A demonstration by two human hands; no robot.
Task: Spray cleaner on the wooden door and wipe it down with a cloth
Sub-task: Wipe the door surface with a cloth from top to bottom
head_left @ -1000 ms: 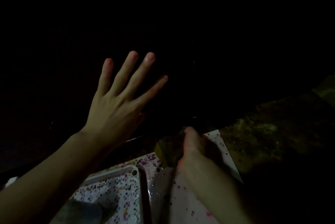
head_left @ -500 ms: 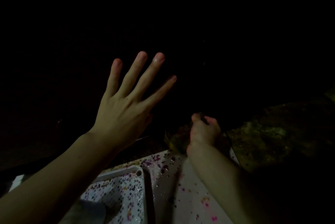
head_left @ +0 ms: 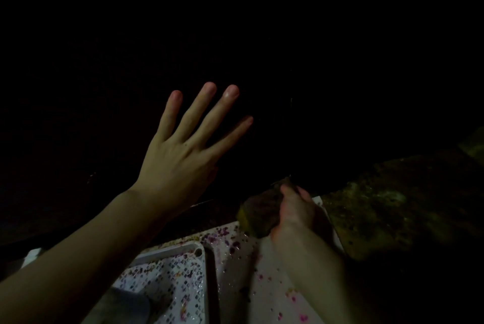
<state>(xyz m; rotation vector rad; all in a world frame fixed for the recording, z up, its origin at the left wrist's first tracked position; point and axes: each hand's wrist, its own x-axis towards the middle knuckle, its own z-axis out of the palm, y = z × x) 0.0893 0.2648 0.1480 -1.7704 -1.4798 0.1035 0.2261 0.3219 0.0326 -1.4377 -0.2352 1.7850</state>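
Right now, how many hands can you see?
2. The left hand is spread open against the dark door; the right hand grips a cloth low at the door's bottom edge.

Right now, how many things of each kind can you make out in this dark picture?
Hands: 2, the left hand spread flat, the right hand gripping a sponge
Sponges: 1, the sponge
Speckled white trays: 1, the tray
Total: 4
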